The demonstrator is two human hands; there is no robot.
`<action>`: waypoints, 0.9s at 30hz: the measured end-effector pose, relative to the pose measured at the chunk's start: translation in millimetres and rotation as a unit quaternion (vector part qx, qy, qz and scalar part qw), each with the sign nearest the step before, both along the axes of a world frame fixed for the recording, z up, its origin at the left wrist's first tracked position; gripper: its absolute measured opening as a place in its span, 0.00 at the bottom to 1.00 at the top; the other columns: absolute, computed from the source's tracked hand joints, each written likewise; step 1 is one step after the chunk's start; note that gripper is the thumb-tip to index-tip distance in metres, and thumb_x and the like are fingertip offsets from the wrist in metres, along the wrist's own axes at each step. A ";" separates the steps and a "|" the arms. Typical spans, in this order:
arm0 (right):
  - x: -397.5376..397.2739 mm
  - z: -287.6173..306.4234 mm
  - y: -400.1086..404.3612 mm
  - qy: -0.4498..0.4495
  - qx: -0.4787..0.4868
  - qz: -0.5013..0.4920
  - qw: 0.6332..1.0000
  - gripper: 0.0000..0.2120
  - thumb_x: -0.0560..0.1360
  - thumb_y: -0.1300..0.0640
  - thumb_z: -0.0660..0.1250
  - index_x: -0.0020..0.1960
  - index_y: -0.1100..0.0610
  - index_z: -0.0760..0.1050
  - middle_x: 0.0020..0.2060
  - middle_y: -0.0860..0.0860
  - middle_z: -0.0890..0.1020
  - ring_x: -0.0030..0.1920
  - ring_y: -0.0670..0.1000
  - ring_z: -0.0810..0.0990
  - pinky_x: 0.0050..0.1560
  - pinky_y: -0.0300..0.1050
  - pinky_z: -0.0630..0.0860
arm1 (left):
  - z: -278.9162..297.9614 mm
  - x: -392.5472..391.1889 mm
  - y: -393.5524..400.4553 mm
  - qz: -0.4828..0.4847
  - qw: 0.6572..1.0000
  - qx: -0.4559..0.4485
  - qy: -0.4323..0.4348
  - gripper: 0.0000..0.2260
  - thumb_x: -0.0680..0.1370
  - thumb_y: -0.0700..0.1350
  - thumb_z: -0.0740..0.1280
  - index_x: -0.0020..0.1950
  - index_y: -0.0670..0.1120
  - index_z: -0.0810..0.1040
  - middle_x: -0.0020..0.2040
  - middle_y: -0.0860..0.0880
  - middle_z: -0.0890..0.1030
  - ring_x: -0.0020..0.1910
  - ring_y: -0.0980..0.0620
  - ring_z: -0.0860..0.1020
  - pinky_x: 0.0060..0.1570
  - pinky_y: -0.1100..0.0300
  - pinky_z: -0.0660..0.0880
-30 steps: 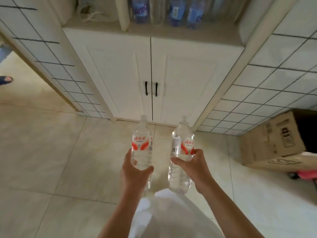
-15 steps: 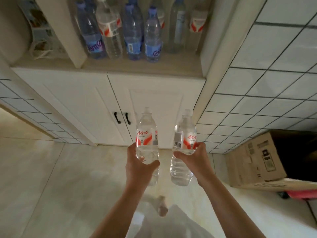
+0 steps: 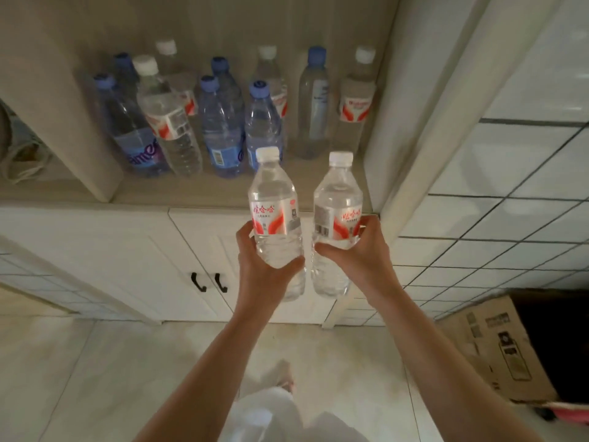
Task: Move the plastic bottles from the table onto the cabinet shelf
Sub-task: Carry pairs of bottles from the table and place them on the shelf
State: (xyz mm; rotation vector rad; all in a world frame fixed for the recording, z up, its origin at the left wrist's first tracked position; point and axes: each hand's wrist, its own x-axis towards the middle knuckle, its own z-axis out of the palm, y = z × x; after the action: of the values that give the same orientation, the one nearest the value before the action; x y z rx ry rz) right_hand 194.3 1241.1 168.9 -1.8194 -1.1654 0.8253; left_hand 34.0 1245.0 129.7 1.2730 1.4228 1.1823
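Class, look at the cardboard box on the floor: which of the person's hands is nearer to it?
The right hand. It holds a bottle on the side toward the cardboard box, which lies lower right on the floor. The left hand, gripping the other bottle, is farther away.

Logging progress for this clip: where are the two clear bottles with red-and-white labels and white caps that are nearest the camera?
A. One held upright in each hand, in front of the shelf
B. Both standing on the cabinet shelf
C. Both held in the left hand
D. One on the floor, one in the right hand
A: the left hand grips the left bottle and the right hand grips the right bottle, both upright, just short of the cabinet shelf.
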 end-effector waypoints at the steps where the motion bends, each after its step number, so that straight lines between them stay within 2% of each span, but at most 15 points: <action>1: 1.0 6.4 15.3 -0.004 0.016 -0.006 1.000 0.33 0.59 0.51 0.80 0.55 0.49 0.64 0.44 0.40 0.75 0.43 0.35 0.75 0.32 0.29 0.67 | 4.9 2.5 16.7 -0.003 1.000 0.013 0.004 0.38 0.65 0.39 0.80 0.64 0.59 0.62 0.56 0.60 0.74 0.53 0.70 0.75 0.43 0.76 0.74; 2: 2.1 12.5 29.7 -0.007 0.032 -0.015 0.999 0.33 0.59 0.52 0.80 0.56 0.49 0.63 0.44 0.40 0.75 0.43 0.35 0.74 0.33 0.28 0.67 | 10.1 5.0 32.8 -0.006 1.000 0.024 0.010 0.38 0.65 0.41 0.80 0.65 0.59 0.62 0.57 0.60 0.74 0.56 0.66 0.75 0.47 0.72 0.75; 4: 5.5 22.9 55.7 -0.012 0.064 -0.039 0.997 0.33 0.59 0.52 0.80 0.56 0.49 0.63 0.45 0.41 0.74 0.44 0.36 0.74 0.33 0.28 0.68 | 19.2 11.2 63.8 -0.016 0.998 0.049 0.024 0.37 0.65 0.44 0.79 0.68 0.58 0.63 0.61 0.57 0.76 0.61 0.55 0.75 0.60 0.56 0.75; 5: 7.2 26.6 65.8 -0.012 0.082 -0.052 0.995 0.33 0.59 0.53 0.79 0.55 0.51 0.63 0.45 0.42 0.74 0.43 0.37 0.74 0.31 0.28 0.69 | 22.5 14.8 76.8 -0.021 0.998 0.061 0.025 0.37 0.65 0.46 0.79 0.68 0.57 0.64 0.61 0.56 0.77 0.62 0.52 0.76 0.62 0.49 0.75; 6: 9.0 29.4 75.0 -0.012 0.098 -0.063 0.993 0.32 0.59 0.54 0.79 0.55 0.52 0.63 0.45 0.43 0.74 0.43 0.37 0.74 0.31 0.27 0.70 | 25.1 19.1 88.8 -0.023 0.997 0.069 0.024 0.36 0.65 0.47 0.79 0.68 0.56 0.65 0.60 0.55 0.77 0.61 0.51 0.76 0.62 0.46 0.74; 9: 12.5 33.2 98.3 -0.016 0.128 -0.089 0.988 0.32 0.59 0.54 0.79 0.55 0.53 0.63 0.44 0.41 0.74 0.42 0.38 0.75 0.31 0.23 0.70 | 27.4 35.8 120.1 -0.015 0.996 0.081 0.033 0.37 0.64 0.48 0.79 0.69 0.54 0.66 0.61 0.55 0.78 0.63 0.48 0.76 0.64 0.43 0.73; 12: 11.9 30.9 112.5 -0.015 0.132 -0.095 0.987 0.35 0.60 0.51 0.79 0.60 0.54 0.63 0.47 0.44 0.75 0.43 0.39 0.75 0.29 0.23 0.69 | 23.3 50.5 137.1 0.016 0.995 0.092 0.043 0.38 0.64 0.48 0.80 0.69 0.54 0.65 0.63 0.54 0.76 0.65 0.48 0.73 0.64 0.46 0.73; 14: 11.8 24.2 117.6 -0.028 0.130 -0.095 0.987 0.36 0.61 0.50 0.79 0.62 0.55 0.63 0.52 0.48 0.76 0.47 0.45 0.77 0.36 0.25 0.70 | 18.0 56.6 142.9 0.039 0.993 0.096 0.051 0.37 0.65 0.48 0.79 0.69 0.56 0.63 0.63 0.57 0.74 0.64 0.50 0.71 0.63 0.49 0.72; 16: 13.0 15.4 120.5 -0.039 0.134 -0.097 0.985 0.36 0.63 0.51 0.79 0.62 0.56 0.62 0.55 0.52 0.77 0.52 0.51 0.78 0.45 0.35 0.76 | 12.0 60.0 146.3 0.050 0.991 0.110 0.054 0.37 0.67 0.48 0.78 0.69 0.57 0.62 0.62 0.59 0.72 0.63 0.53 0.70 0.63 0.51 0.71; 18: 13.6 9.1 122.9 -0.047 0.142 -0.098 0.984 0.36 0.64 0.52 0.79 0.63 0.57 0.62 0.58 0.54 0.77 0.55 0.53 0.78 0.51 0.43 0.78 | 7.5 62.0 149.3 0.057 0.990 0.122 0.050 0.37 0.67 0.49 0.77 0.70 0.56 0.61 0.61 0.61 0.70 0.61 0.56 0.69 0.61 0.55 0.70; 22: 11.6 0.7 126.2 -0.066 0.157 -0.097 0.981 0.37 0.65 0.51 0.79 0.65 0.56 0.60 0.60 0.53 0.75 0.54 0.48 0.74 0.53 0.37 0.73 | 1.6 63.7 150.0 0.055 0.990 0.124 0.027 0.37 0.68 0.52 0.76 0.71 0.58 0.60 0.61 0.64 0.69 0.59 0.62 0.68 0.54 0.71 0.67; 24: 10.6 -4.5 126.4 -0.067 0.160 -0.094 0.980 0.37 0.65 0.51 0.79 0.65 0.55 0.59 0.61 0.52 0.75 0.56 0.48 0.75 0.53 0.36 0.72 | -2.3 62.0 149.9 0.052 0.991 0.120 0.027 0.37 0.68 0.52 0.77 0.71 0.59 0.59 0.61 0.64 0.69 0.59 0.66 0.67 0.51 0.75 0.68; 26: 11.8 -11.0 124.5 -0.062 0.162 -0.083 0.981 0.39 0.64 0.53 0.79 0.65 0.53 0.58 0.61 0.52 0.74 0.58 0.49 0.75 0.53 0.36 0.72 | -4.3 58.1 149.2 0.041 0.992 0.117 0.035 0.38 0.67 0.55 0.77 0.71 0.61 0.59 0.61 0.66 0.69 0.60 0.69 0.66 0.52 0.75 0.68; 27: 12.6 -14.1 122.5 -0.057 0.157 -0.074 0.983 0.40 0.64 0.54 0.80 0.66 0.52 0.57 0.61 0.51 0.74 0.59 0.49 0.75 0.53 0.36 0.72 | -5.0 55.3 149.2 0.033 0.991 0.119 0.047 0.38 0.67 0.57 0.76 0.71 0.61 0.59 0.62 0.66 0.69 0.61 0.68 0.67 0.56 0.72 0.69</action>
State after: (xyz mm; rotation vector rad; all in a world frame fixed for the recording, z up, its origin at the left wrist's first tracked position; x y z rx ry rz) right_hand 206.9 1363.6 154.7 -1.6827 -1.1442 0.4293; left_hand 89.4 1394.1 124.7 1.4715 1.4314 1.3856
